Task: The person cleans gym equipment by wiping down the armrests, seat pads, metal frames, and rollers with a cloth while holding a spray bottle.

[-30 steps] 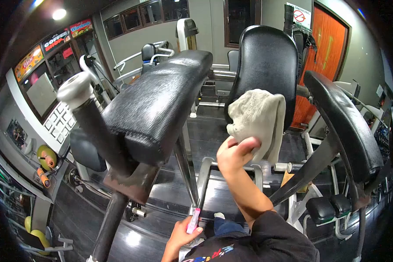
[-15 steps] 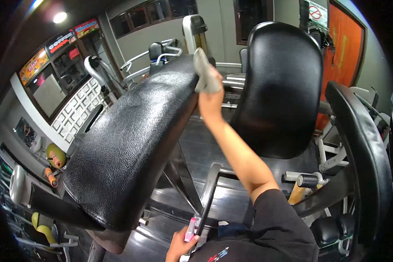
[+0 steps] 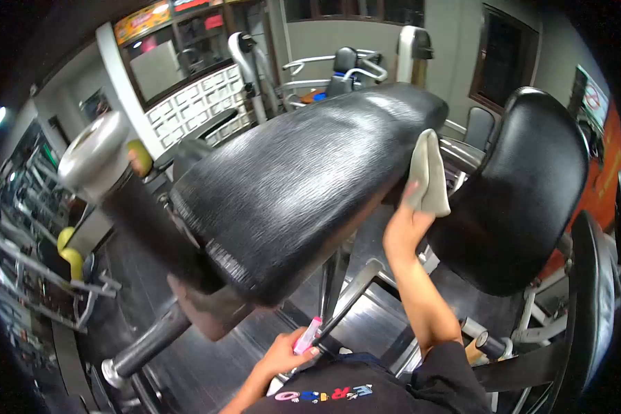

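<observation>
Gripping a pale cloth [image 3: 432, 181] with the right hand [image 3: 407, 226], at the right edge of the black padded cushion [image 3: 297, 176]; cannot tell if touching. Holding in curled left hand [image 3: 281, 355] a small pink container [image 3: 308, 336], partly covered, exact kind hard to make out.

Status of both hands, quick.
Left hand: closed, holding a small pink item; exactly what it is can't be told.
Right hand: closed, holding a pale cloth.
</observation>
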The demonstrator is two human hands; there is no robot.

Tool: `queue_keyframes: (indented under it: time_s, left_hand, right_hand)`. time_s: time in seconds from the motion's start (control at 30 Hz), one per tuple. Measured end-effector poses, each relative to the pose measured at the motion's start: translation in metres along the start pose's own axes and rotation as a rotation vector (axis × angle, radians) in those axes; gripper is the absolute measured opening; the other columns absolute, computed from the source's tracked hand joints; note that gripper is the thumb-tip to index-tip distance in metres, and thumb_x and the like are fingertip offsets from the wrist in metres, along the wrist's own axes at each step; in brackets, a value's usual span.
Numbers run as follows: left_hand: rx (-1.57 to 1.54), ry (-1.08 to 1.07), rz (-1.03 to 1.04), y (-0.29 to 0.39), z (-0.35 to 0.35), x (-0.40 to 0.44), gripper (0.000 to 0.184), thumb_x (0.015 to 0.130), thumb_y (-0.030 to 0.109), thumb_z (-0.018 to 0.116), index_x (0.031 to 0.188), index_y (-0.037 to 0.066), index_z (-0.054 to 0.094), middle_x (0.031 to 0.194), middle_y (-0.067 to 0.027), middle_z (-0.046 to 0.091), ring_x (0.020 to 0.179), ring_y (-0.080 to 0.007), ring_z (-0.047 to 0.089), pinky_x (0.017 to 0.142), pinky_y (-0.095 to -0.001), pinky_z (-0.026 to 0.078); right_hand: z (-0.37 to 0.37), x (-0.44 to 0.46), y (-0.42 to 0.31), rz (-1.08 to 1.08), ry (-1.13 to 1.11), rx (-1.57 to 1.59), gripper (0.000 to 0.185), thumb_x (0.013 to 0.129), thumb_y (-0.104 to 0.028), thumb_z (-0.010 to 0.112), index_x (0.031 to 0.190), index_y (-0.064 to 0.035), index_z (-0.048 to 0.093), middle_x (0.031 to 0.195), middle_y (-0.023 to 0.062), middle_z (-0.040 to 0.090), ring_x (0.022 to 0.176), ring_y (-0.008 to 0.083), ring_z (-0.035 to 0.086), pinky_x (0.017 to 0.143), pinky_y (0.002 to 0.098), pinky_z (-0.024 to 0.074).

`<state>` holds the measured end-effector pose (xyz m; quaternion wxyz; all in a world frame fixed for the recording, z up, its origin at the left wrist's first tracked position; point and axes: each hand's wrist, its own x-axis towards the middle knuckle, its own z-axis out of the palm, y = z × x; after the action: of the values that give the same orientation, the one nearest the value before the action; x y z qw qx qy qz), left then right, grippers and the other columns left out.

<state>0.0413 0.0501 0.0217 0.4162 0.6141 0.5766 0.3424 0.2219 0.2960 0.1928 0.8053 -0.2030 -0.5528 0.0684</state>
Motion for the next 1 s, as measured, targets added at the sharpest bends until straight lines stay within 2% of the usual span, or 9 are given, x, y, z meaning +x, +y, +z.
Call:
queue_keyframes:
  time_s: [0.13,0.17,0.43,0.5,0.6,0.67,0.8,0.93,1.0]
  left_hand:
    - [0.062,-0.058,0.042,0.008,-0.025,-0.013,0.048,0.081,0.041,0.069,0.111,0.004,0.061,0.076,-0.0155,0.065,0.067,-0.0298,0.065,0.066,-0.0365,0.05]
    - [0.103,-0.058,0.069,0.008,-0.032,-0.016,0.047,0.081,0.04,0.069,0.111,0.003,0.061,0.076,-0.0155,0.065,0.067,-0.0299,0.065,0.066,-0.0364,0.05]
    - [-0.067,0.054,0.127,-0.019,-0.068,-0.076,0.043,0.08,0.032,0.071,0.111,0.004,0.062,0.075,-0.014,0.064,0.068,-0.027,0.065,0.068,-0.0349,0.049]
    - [-0.044,-0.017,0.087,-0.028,-0.08,-0.092,0.041,0.08,0.032,0.071,0.11,0.004,0.062,0.075,-0.0131,0.064,0.068,-0.0251,0.065,0.068,-0.0338,0.049]
    - [-0.072,-0.053,0.104,-0.048,-0.091,-0.105,0.041,0.08,0.033,0.071,0.11,0.005,0.063,0.077,-0.0128,0.064,0.069,-0.0251,0.065,0.067,-0.0335,0.049]
    - [-0.106,-0.112,0.075,-0.061,-0.096,-0.11,0.043,0.08,0.035,0.071,0.11,0.006,0.063,0.077,-0.0125,0.065,0.07,-0.0257,0.066,0.067,-0.0338,0.05]
    - [-0.07,-0.134,0.218,-0.064,-0.101,-0.111,0.044,0.081,0.037,0.071,0.111,0.006,0.063,0.078,-0.0122,0.065,0.069,-0.0264,0.066,0.067,-0.034,0.05]
    - [-0.243,-0.185,0.247,-0.061,-0.107,-0.118,0.045,0.08,0.032,0.074,0.116,0.007,0.061,0.096,-0.0083,0.062,0.086,-0.0212,0.06,0.077,-0.0324,0.047]
    - [-0.218,-0.114,0.281,-0.073,-0.111,-0.123,0.045,0.08,0.035,0.073,0.114,0.007,0.062,0.085,-0.0071,0.064,0.076,-0.0192,0.063,0.071,-0.0322,0.049]
  right_hand:
    - [-0.001,0.011,-0.086,-0.469,-0.419,-0.2,0.032,0.082,-0.011,0.066,0.112,0.0011,0.06,0.122,0.0206,0.062,0.123,0.0382,0.051,0.106,0.0459,0.0351]
    - [0.006,0.017,-0.102,-0.421,-0.442,-0.175,0.045,0.07,-0.031,0.072,0.11,-0.0107,0.067,0.122,0.0086,0.064,0.119,0.0361,0.051,0.107,0.0476,0.0298]
    - [0.018,-0.03,-0.167,-0.399,-0.385,-0.136,0.035,0.071,-0.026,0.075,0.103,-0.0127,0.068,0.114,0.005,0.067,0.121,0.0336,0.051,0.105,0.047,0.0339]
    - [0.022,-0.035,-0.177,-0.618,-0.443,-0.178,0.033,0.072,-0.024,0.076,0.099,-0.0099,0.066,0.109,0.0069,0.069,0.112,0.0306,0.056,0.099,0.0432,0.0396]
    - [0.026,-0.004,-0.193,-0.581,-0.464,-0.16,0.025,0.084,-0.02,0.067,0.102,-0.0034,0.064,0.099,0.009,0.067,0.091,0.0262,0.061,0.079,0.0359,0.0481]
    - [0.038,0.01,-0.196,0.068,-0.097,0.016,0.026,0.099,-0.02,0.051,0.112,0.0016,0.059,0.106,0.0067,0.065,0.091,0.014,0.063,0.079,0.0272,0.0517]
    - [0.071,0.07,-0.194,0.52,-0.32,0.484,0.031,0.096,-0.025,0.059,0.118,-0.0033,0.057,0.109,0.0067,0.065,0.096,0.0177,0.065,0.079,0.0331,0.0555]
    - [0.122,0.072,-0.185,0.554,-0.148,0.516,0.03,0.096,-0.025,0.058,0.119,-0.0051,0.055,0.111,0.007,0.064,0.097,0.0207,0.063,0.084,0.0375,0.0538]
    - [0.12,0.074,-0.202,0.368,0.009,0.567,0.033,0.095,-0.027,0.059,0.119,-0.0046,0.053,0.114,0.0072,0.061,0.105,0.02,0.059,0.091,0.04,0.0496]
